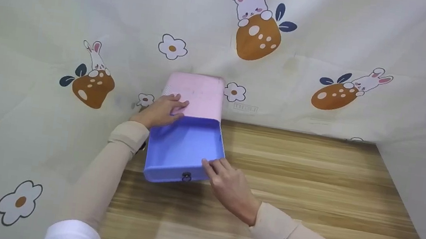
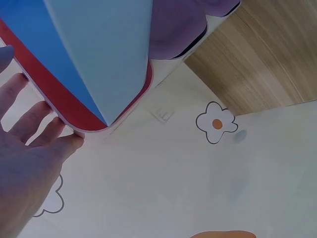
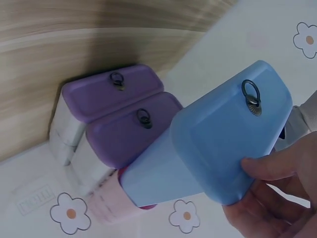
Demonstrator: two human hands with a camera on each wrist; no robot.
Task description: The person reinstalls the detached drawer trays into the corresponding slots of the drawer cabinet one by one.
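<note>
A blue drawer (image 1: 187,138) sticks far out of the pink case (image 1: 196,91), its front tilted slightly. My left hand (image 1: 160,111) rests on the left side of the case top with fingers extended. In the left wrist view, those fingertips lie along the edge of the case's red-lined opening (image 2: 79,111). My right hand (image 1: 232,185) pinches the drawer's front right corner, thumb on the front panel (image 3: 223,134) and fingers behind its edge. A dark metal ring pull (image 3: 252,96) hangs on that panel. The drawer's visible interior holds nothing.
Below the pink case, two purple-fronted drawers (image 3: 136,126) with ring pulls sit closed in white cases. The stack stands on a wood-grain surface (image 1: 303,179) against a pale wall covering (image 1: 205,13) printed with rabbits and flowers. Another wall stands close on the left.
</note>
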